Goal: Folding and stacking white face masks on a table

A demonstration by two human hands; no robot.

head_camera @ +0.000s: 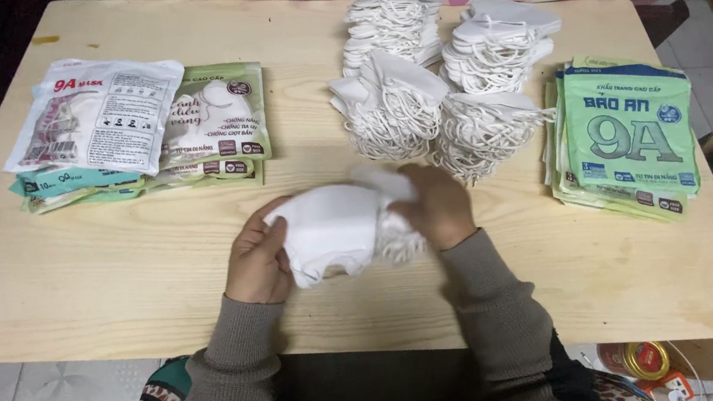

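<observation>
Meanwhile both hands, left hand (257,260) and right hand (437,207), are pinching a white mask bundle (335,228) at mid-table; green packets (630,138) are lying right, filled pouches (140,132) left, bare wooden table (95,287) between.

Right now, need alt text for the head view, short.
Seen from above, a person's left hand and right hand hold a small stack of white face masks over a pale wooden table. Heaps of loose white masks lie beyond, with filled packets far left and flat green pouches right.
</observation>
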